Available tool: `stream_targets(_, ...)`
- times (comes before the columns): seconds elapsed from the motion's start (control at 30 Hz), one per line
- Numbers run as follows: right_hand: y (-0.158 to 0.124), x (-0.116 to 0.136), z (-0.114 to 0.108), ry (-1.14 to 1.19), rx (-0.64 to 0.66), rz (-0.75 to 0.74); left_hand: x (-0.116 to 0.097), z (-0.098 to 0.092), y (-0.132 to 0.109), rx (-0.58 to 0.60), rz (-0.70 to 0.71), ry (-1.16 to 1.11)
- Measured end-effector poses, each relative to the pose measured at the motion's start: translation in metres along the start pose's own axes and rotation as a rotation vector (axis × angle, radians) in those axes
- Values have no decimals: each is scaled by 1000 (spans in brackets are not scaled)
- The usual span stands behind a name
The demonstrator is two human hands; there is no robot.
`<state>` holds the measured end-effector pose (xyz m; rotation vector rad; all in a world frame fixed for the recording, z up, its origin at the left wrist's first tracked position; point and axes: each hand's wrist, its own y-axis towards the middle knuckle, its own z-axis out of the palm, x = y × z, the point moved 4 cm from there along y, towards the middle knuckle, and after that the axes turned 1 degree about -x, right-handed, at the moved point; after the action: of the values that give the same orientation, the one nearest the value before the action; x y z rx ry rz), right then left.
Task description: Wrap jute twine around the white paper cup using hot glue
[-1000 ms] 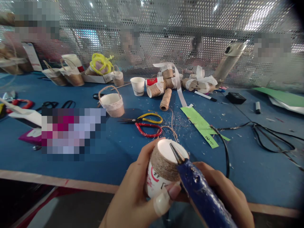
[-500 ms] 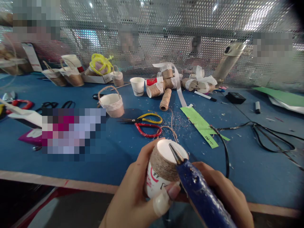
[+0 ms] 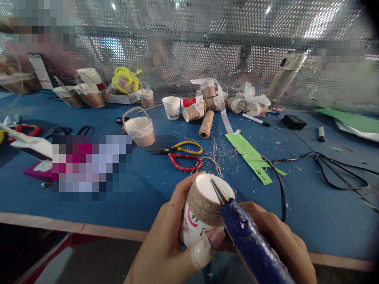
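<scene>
A white paper cup (image 3: pixel 194 223), base up and tilted, has brown twine wound around its upper part. My left hand (image 3: pixel 171 232) is closed around the cup, with tape wrapped on its thumb. My right hand (image 3: pixel 281 236) is closed on a blue glue gun (image 3: pixel 254 236), whose metal tip lies over the cup's white base. The right fingers are partly hidden behind the gun and cup. Beyond the cup lie scissors (image 3: pixel 185 156) with one yellow and one red handle, a loose twine strand and a twine spool (image 3: pixel 206 124).
A green strip (image 3: pixel 250 157) and black cable (image 3: pixel 281 189) lie right of centre. A small basket (image 3: pixel 139 130) stands left of the scissors. Cups and twine-wrapped pieces line the back, before a perforated metal screen (image 3: pixel 201 51). A metal bottle (image 3: pixel 284 77) leans at back right.
</scene>
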<state>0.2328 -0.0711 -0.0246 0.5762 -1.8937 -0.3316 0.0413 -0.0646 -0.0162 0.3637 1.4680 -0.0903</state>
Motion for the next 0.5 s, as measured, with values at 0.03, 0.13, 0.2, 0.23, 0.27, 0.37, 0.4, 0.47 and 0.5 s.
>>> stream_targets(0.03, -1, 0, 0, 8, 1, -7, -1, 0, 0, -3, 10, 4)
stream_targets(0.13, -2, -3, 0, 26, 13, -8, -2, 1, 1, -3, 29, 10)
stream_targets(0.2, -1, -4, 0, 35, 24, -10, -1, 1, 1, -1, 27, 7)
stream_targets(0.23, -1, -4, -1, 40, 24, -17, -1, 1, 1, -3, 21, 6)
stream_targets(0.27, -1, -4, -1, 44, 26, -30, 0, 1, 1, -3, 17, 6)
stream_targets(0.37, 0, -4, -2, 31, 41, -19, 1, 0, 1, -8, 12, 9)
stream_targets(0.4, 1, -3, -1, 25, 42, -4, 1, 0, 1, -13, 11, 5)
stream_targets(0.47, 3, -1, -1, 7, 41, -4, 1, 0, 1, -25, -1, -9)
stream_targets(0.5, 4, 1, -1, -33, 16, -20, 0, 1, 0, -40, -2, -18)
